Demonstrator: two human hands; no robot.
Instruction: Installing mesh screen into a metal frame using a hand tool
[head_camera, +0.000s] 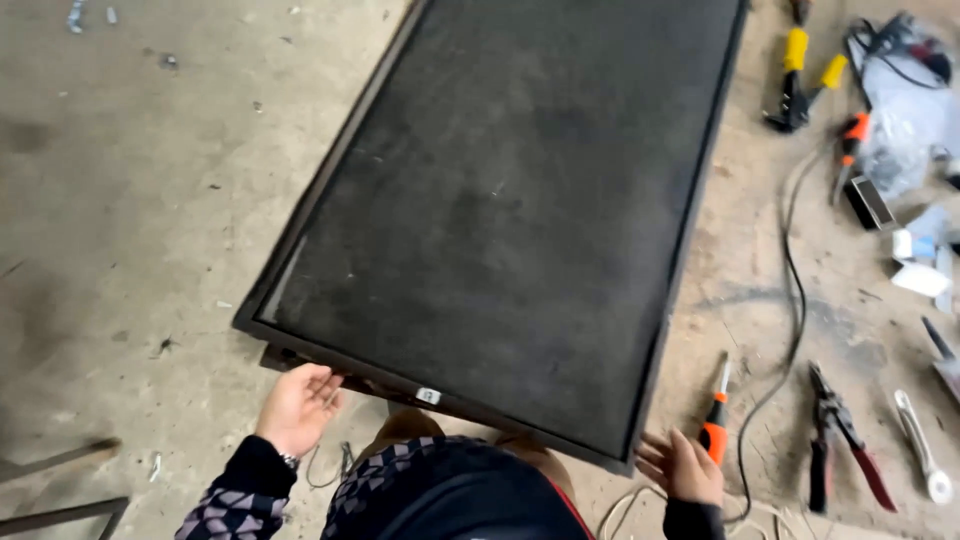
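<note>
**A:** Head cam: big dark mesh screen panel (500, 200) in a metal frame, lying tilted on the concrete floor (130, 200). Left hand (297, 405) has its fingers curled under the near-left corner, gripping the frame. Right hand (683, 465) is spread flat, fingers splayed beside the near-right corner, holding nothing.

**B:** I'd say grip the rail, never the mesh, and mind the orange-handled screwdriver (716, 420) and black cable (790, 300) just beside that right hand. Red-handled snips (840, 435) lie further right.
</note>
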